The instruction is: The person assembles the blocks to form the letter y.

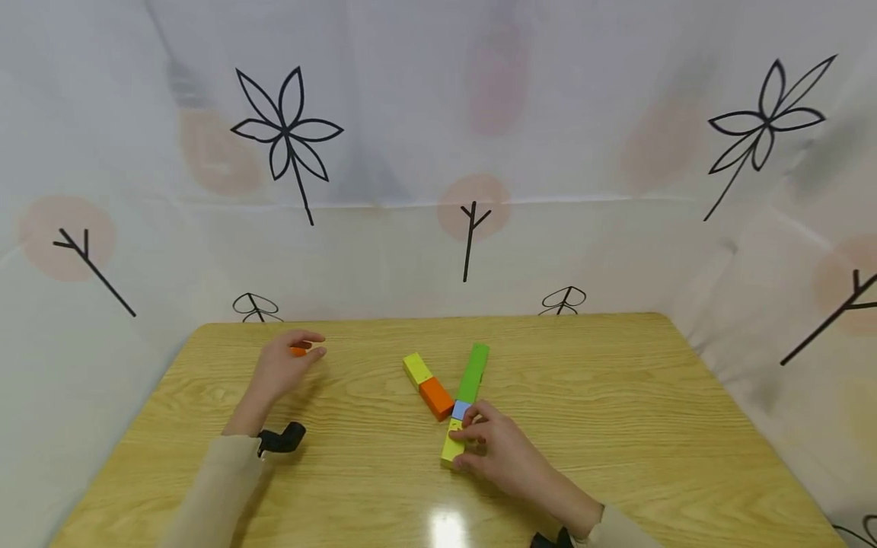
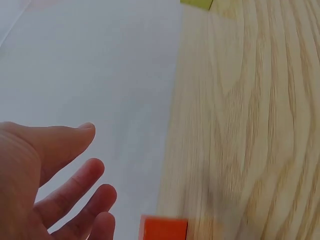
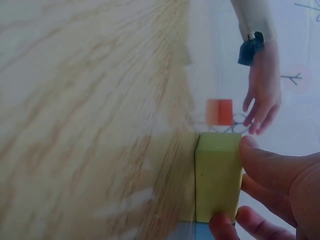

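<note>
My left hand [image 1: 284, 365] is above the back left of the table, fingers loosely bent and apart. An orange block [image 2: 165, 229] shows just past its fingers in the left wrist view, partly hidden by the hand in the head view. My right hand [image 1: 507, 453] holds the near yellow block [image 3: 217, 175] with thumb and fingertips at its ends. That block lies in line with a small blue block [image 1: 462, 409] and a long green block [image 1: 473, 373]. Another orange block [image 1: 436, 398] slants in near the blue one, with a second yellow block [image 1: 417, 368] at its far end.
The wooden table [image 1: 582, 396] carries all the blocks. Behind it and at its sides hangs a pale cloth [image 1: 384, 259] with printed flowers and twigs. Each wrist bears a black strap mount [image 1: 282, 438].
</note>
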{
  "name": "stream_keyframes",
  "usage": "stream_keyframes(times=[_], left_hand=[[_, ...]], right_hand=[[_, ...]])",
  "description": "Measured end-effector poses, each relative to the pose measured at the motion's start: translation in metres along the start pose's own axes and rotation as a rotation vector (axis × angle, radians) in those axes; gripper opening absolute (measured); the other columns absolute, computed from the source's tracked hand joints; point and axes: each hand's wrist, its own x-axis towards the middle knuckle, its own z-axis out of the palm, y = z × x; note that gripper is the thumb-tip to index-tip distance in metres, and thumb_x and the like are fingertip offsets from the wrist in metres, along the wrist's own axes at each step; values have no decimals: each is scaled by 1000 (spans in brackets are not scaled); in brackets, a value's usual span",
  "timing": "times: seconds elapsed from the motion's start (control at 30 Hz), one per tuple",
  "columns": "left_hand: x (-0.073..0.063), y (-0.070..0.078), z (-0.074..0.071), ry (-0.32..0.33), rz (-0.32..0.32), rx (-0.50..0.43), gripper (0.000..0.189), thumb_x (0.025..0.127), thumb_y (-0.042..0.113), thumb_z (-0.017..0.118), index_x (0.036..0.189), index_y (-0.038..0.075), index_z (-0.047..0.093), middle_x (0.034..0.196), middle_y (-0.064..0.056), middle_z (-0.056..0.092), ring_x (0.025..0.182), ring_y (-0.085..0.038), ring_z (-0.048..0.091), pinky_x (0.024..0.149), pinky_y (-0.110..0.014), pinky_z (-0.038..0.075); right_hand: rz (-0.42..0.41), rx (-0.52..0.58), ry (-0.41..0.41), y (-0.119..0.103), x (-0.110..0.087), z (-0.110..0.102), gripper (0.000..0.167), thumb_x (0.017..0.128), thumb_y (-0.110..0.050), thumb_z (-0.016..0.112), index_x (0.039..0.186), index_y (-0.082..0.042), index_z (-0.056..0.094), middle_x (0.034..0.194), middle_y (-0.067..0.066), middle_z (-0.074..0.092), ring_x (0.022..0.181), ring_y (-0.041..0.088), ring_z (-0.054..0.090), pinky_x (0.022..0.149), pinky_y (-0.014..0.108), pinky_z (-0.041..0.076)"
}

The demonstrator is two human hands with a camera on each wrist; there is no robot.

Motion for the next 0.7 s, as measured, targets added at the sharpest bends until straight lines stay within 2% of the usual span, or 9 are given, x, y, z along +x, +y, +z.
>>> stream_keyframes(times=[0.17, 0.3, 0.5, 0.7], left_hand=[[-3, -13, -15, 16, -22, 8, 32, 97, 20, 68, 125, 6, 68, 126, -20, 59, 114, -38, 57, 89, -53, 51], [-4, -21, -23, 11, -14, 33, 32, 97, 17, 67, 127, 4, 66, 132, -24, 56, 121, -44, 50, 94, -59, 46], [-1, -31, -26, -1, 18, 92, 30, 96, 11, 68, 123, -1, 67, 138, -24, 52, 130, -48, 41, 102, -64, 38], [3, -39, -26, -11, 25, 147, 27, 95, 7, 68, 119, -4, 68, 135, -25, 52, 127, -51, 43, 101, -65, 39]], right_hand=[[0, 14, 4, 0, -1, 0, 33, 79, -18, 86, 110, -9, 78, 103, -10, 48, 84, 11, 50, 70, 23, 47], [-1, 12, 7, 1, -1, 0, 33, 79, -18, 86, 110, -10, 79, 102, -10, 48, 84, 11, 50, 70, 22, 46], [-1, 13, 7, 1, -1, 0, 33, 79, -19, 86, 110, -10, 79, 103, -10, 48, 85, 10, 51, 71, 23, 47], [5, 17, -2, 1, -1, 0, 33, 80, -19, 85, 111, -10, 79, 103, -10, 48, 86, 10, 50, 72, 23, 47]])
